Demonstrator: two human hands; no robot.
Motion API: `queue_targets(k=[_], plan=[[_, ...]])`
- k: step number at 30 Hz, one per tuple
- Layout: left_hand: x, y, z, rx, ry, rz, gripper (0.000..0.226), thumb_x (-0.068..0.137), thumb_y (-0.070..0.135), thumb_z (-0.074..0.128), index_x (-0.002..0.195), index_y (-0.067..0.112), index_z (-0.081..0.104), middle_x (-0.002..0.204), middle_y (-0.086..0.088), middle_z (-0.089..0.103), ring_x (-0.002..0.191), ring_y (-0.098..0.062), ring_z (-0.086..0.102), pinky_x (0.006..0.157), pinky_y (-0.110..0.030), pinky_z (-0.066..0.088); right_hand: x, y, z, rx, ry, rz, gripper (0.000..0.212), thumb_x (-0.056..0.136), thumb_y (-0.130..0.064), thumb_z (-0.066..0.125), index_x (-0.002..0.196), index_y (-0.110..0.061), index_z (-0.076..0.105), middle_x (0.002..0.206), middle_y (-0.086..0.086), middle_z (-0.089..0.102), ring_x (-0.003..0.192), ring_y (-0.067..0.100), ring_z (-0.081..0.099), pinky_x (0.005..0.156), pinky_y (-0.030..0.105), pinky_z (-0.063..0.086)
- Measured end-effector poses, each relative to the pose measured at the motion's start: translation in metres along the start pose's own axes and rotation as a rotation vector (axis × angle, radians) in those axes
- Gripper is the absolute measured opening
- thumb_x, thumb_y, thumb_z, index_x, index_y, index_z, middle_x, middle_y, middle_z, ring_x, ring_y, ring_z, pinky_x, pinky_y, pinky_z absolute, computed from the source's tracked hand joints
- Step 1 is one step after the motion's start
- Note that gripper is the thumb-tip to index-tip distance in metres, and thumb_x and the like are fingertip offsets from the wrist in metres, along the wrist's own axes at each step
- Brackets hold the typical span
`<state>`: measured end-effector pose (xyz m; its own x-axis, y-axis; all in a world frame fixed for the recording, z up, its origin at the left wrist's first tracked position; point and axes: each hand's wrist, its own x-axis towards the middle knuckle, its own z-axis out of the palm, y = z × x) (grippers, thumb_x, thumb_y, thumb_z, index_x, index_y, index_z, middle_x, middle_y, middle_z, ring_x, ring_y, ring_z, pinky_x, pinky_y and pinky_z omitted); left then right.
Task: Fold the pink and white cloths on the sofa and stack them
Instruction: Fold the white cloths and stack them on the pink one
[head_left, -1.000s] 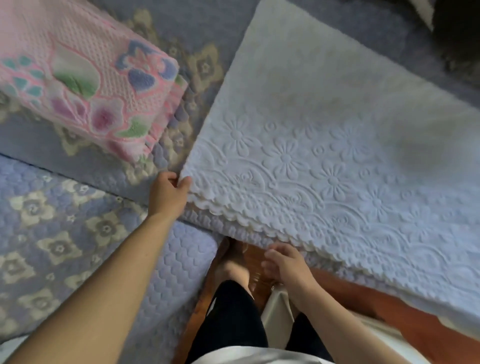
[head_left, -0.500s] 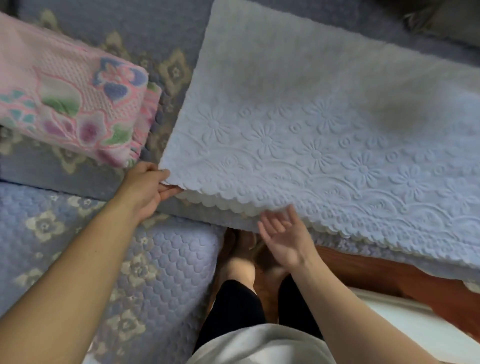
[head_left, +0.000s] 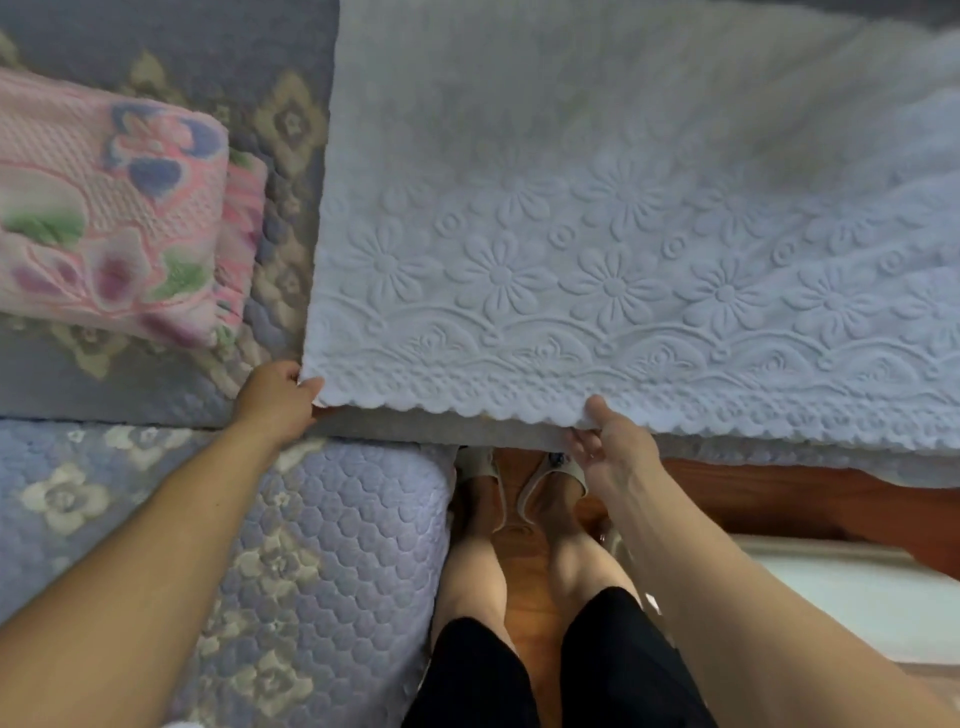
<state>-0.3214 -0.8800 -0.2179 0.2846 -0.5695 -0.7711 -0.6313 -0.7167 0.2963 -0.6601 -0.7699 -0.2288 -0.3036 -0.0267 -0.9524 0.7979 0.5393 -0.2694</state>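
Looking straight down: both forearms enter from the bottom edge, elbows cut off by the frame. Legs in black shorts and feet in pale sandals (head_left: 540, 480) stand on a wood floor (head_left: 524, 618) between the arms; toes are partly hidden under the cloth's overhang.

Right hand (head_left: 610, 449): thumb on top of the scalloped near edge of the white cloth (head_left: 597, 249), fingers go under it and are hidden, so it's a pinch on that hem. Wrist roughly straight, forearm angling in from lower right.

Left hand (head_left: 275, 400): at the cloth's near-left corner, thumb lying on top of the corner, fingers curled beneath. Reads as a pinch too, but the fingertips are out of sight. Forearm runs in low over the quilted seat.

White cloth lies flat on the sofa (head_left: 332, 545), embossed flower pattern up, near edge hanging just past the seat front. Its right side runs out of frame; the far part is blurred, and I can't tell how many layers are under the top one.

Pink cloth (head_left: 109, 218) is folded into a thick block on the sofa, far left, just beside the white one but apart from it. Its left end is cut off.
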Motion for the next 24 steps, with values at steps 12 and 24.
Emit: queue_targets(k=[12,24], plan=[[-0.005,0.013,0.028,0.123,0.127,0.026,0.056,0.095,0.044,0.061,0.127,-0.002,0.055,0.139,-0.028,0.040,0.123,-0.039,0.046,0.105,-0.043,0.040,-0.015,-0.019,-0.029,0.447,-0.091,0.016,0.024,0.094,-0.027,0.067,0.109,-0.009,0.065,0.081,0.004,0.077,0.099,0.019,0.069,0.097,0.036,0.054],[-0.019,0.024,0.029,0.323,0.367,0.102,0.063,0.084,0.019,0.073,0.137,0.010,0.040,0.139,-0.028,0.043,0.119,-0.049,0.048,0.099,-0.057,0.043,0.019,-0.065,-0.110,0.346,0.117,-0.065,0.019,0.098,-0.007,0.060,0.116,-0.008,0.062,0.096,0.002,0.072,0.086,0.010,0.069,0.075,0.026,0.055]])
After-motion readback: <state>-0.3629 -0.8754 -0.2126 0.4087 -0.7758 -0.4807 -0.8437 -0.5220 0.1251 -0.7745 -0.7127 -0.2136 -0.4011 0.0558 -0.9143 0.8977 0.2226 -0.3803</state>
